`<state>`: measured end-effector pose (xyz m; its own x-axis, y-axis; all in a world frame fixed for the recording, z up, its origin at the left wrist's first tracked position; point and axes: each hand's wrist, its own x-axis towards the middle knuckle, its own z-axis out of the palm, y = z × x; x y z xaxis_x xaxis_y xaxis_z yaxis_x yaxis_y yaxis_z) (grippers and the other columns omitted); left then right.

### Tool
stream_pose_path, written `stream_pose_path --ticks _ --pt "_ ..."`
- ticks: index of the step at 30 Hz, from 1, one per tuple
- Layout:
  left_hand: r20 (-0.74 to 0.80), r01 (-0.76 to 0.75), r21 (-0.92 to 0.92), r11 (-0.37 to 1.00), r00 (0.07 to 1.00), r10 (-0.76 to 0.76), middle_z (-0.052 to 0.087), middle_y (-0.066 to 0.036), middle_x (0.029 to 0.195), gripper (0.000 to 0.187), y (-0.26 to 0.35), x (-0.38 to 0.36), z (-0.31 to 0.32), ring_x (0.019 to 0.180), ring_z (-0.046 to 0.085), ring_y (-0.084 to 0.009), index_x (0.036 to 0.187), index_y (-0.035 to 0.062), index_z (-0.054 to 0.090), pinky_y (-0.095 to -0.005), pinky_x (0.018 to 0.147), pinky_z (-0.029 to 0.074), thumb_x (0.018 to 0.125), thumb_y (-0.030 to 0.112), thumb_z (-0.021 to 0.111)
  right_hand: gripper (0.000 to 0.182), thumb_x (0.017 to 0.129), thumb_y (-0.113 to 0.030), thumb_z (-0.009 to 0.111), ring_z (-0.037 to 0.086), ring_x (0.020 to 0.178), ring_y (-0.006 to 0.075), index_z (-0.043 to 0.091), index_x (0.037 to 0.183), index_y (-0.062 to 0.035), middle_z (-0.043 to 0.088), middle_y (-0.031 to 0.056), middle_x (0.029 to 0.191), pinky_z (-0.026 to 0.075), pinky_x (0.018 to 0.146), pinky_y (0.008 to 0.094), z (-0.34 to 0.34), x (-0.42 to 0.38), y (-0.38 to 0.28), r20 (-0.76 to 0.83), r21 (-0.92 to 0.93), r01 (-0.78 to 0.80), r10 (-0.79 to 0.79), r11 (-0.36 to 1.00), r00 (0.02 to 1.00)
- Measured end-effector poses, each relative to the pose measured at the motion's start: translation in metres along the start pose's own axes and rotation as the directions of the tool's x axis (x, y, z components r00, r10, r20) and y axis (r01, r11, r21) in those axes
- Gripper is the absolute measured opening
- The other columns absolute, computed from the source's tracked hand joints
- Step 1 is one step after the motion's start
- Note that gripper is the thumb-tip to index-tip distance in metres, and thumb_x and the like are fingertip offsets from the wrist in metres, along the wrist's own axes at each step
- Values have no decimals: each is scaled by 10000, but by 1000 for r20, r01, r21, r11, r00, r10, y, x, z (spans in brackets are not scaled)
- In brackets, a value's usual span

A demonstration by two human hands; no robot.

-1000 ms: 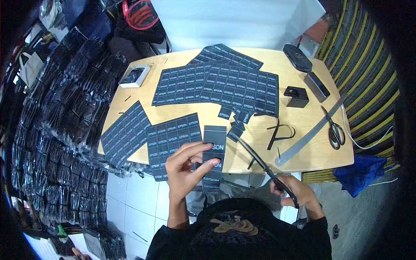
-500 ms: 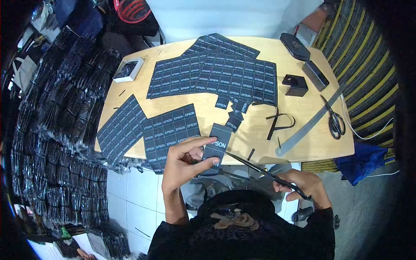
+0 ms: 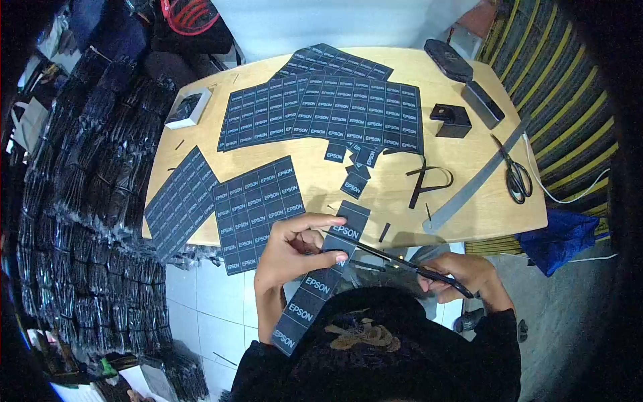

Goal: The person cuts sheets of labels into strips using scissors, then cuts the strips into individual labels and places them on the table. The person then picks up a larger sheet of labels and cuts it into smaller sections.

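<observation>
Between its thumb and fingers, my left hand [image 3: 288,251] pinches a dark strip of EPSON labels [image 3: 317,285]. The strip slants down past the table edge toward my lap. My right hand [image 3: 463,273] is closed on the handles of black scissors [image 3: 383,254]. Their blades lie across the strip at the left fingertips, near its upper end. Just beyond, a few cut EPSON labels [image 3: 353,185] lie loosely on the table [image 3: 261,151]. A gridded EPSON label sheet [image 3: 260,214] rests left of my left hand, and a smaller sheet [image 3: 181,201] lies beside it.
More EPSON sheets [image 3: 362,110] overlap at the table's back. To the right are a steel ruler [image 3: 472,181], spare scissors [image 3: 516,175], a black strip [image 3: 419,184], a black box [image 3: 451,120] and dark cases [image 3: 447,60]. A white box [image 3: 187,108] sits back left. Bundled stacks [image 3: 87,221] flank the left side.
The strip has turned, and more of its length now shows below my left hand. The scissors have moved left, so their blades now cross the strip. The view has shifted slightly.
</observation>
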<state>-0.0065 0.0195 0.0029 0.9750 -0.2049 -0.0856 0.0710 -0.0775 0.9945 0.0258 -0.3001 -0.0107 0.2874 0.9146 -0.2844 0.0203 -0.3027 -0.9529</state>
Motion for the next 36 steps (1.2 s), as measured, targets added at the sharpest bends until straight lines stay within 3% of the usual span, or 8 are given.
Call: stream_pose_path --ticks 1,3,4,6,15,22,29,36 --pt "-1 1 0 1000 1000 -1 632 -86 960 465 -3 1 1 671 574 -44 1048 -1 617 -165 480 409 611 -98 743 407 728 -385 713 451 535 120 532 854 -42 465 -5 607 357 481 277 -1 1 0 14 -24 10 -9 1000 1000" --pt "9 -136 -88 987 991 137 481 69 505 430 -12 4 4 444 333 13 1056 24 627 -171 417 220 650 4 768 408 729 -387 713 458 538 122 533 852 -42 473 -1 608 359 481 279 -2 1 1 26 -45 17 -16 999 1000" --pt "11 -135 -88 987 991 136 481 69 505 430 -11 4 4 444 333 13 1056 24 627 -171 417 220 650 4 768 407 730 -387 712 466 541 125 533 850 -42 478 0 611 361 481 282 -3 2 1 46 -39 19 -18 999 999" --pt "26 0 -50 999 1000 1 637 -111 960 448 -8 3 4 781 623 -97 1024 -14 617 -178 608 509 602 -86 750 406 731 -387 711 473 544 128 533 849 -42 483 1 613 362 482 284 -2 3 2 65 -31 23 -21 999 998" --pt "23 -18 -142 990 999 22 643 -117 927 440 -11 5 8 733 625 -93 1016 -29 612 -166 561 483 603 -82 755 437 749 -449 672 482 570 125 532 832 -43 486 6 626 373 503 278 -1 4 -4 51 -70 -29 33 997 998" --pt "35 32 -88 996 999 -29 641 -127 920 447 -9 3 8 750 636 -118 1029 -47 596 -189 593 507 610 -101 743 396 755 -409 679 455 538 111 529 812 -48 472 -16 602 359 478 271 1 5 3 31 -37 -10 11 999 999" --pt "22 -51 -129 990 998 55 641 -142 935 445 -16 3 9 763 637 -124 1030 -55 587 -185 603 511 615 -107 740 324 778 -339 671 451 521 106 523 782 -51 480 -11 588 347 470 272 3 6 3 0 -23 57 -57 998 998" --pt "63 -43 -158 986 997 54 660 -93 781 448 -13 5 9 599 582 -36 1030 -49 590 -146 444 407 615 -77 757 324 783 -336 666 430 520 105 510 751 -53 455 -9 576 338 473 283 2 4 5 12 -20 2 -2 1000 1000"
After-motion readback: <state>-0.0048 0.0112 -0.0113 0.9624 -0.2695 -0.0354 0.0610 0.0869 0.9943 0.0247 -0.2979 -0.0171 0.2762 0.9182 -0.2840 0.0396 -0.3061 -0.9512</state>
